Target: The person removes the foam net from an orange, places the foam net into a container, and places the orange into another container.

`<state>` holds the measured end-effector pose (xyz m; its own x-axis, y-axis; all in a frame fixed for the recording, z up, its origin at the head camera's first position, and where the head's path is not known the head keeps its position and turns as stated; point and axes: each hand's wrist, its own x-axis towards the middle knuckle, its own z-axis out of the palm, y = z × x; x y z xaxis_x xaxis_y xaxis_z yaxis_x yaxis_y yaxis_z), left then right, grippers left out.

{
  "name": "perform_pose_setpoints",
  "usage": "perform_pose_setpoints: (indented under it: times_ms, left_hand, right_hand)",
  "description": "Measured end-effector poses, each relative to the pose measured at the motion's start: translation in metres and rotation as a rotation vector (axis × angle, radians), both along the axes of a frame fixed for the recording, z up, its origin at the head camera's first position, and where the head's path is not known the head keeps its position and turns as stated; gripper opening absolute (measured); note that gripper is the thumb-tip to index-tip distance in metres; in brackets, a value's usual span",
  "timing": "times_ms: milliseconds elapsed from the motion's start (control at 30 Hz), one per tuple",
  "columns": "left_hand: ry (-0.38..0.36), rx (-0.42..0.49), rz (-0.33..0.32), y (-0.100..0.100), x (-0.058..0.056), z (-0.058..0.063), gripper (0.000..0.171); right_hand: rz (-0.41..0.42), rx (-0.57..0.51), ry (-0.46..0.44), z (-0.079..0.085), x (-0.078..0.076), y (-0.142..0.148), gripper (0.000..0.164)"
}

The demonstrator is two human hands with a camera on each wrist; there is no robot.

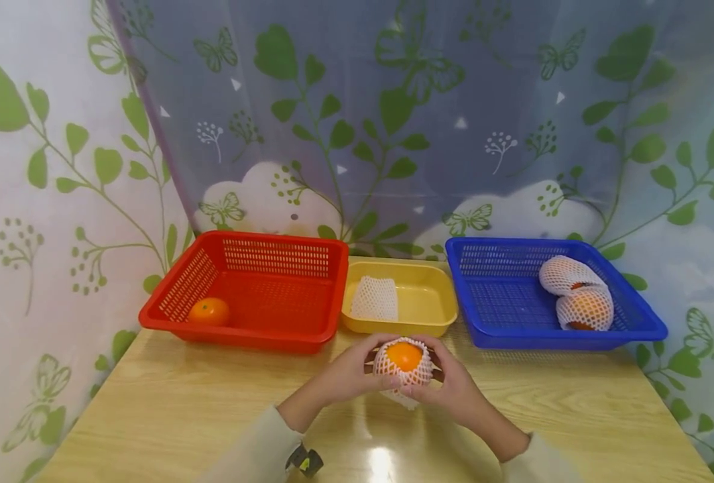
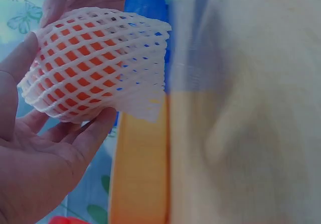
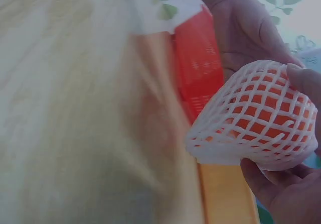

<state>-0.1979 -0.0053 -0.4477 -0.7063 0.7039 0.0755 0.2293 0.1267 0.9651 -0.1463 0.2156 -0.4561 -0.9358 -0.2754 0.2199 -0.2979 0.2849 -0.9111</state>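
Observation:
An orange point(image 1: 404, 356) sits inside a white foam net sleeve point(image 2: 85, 66), its top bare through the sleeve's open end. My left hand point(image 1: 349, 373) grips the sleeved fruit from the left, and my right hand point(image 1: 456, 389) grips it from the right. Both thumbs lie on the near side, with fingers curled around the sides. The loose end of the net point(image 3: 215, 143) hangs down past the fruit, just above the table. Part of the orange is hidden by the mesh and fingers.
A red basket point(image 1: 242, 337) at the left holds one bare orange point(image 1: 208, 312). Between the baskets, a yellow tray point(image 1: 426, 302) contains a flat white foam net point(image 1: 376, 298). On the right, a blue basket point(image 1: 495, 295) holds two netted fruits point(image 1: 584, 308). Patterned curtains point(image 1: 357, 121) hang behind.

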Motion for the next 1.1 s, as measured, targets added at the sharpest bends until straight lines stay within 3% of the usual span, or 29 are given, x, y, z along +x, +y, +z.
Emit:
perform_pose_setpoints:
  times_ms: [200,467,767,1100]
  left_hand:
    - [-0.059,-0.064,0.048,-0.006,0.009,-0.011,0.065]
    - [-0.031,-0.137,0.040,-0.008,0.008,-0.024,0.070]
    - [-0.031,-0.178,0.040,-0.007,0.010,-0.028,0.070]
    - [-0.041,-0.198,0.036,-0.009,0.011,-0.028,0.068]
  right_hand:
    - [0.044,0.035,-0.032,-0.012,0.000,-0.004,0.074]
    - [0.072,0.086,-0.041,-0.021,0.002,-0.004,0.072]
    - [0.088,0.161,-0.068,-0.026,0.000,-0.001,0.072]
    - [0.117,0.175,-0.088,-0.023,0.000,-0.001,0.072]
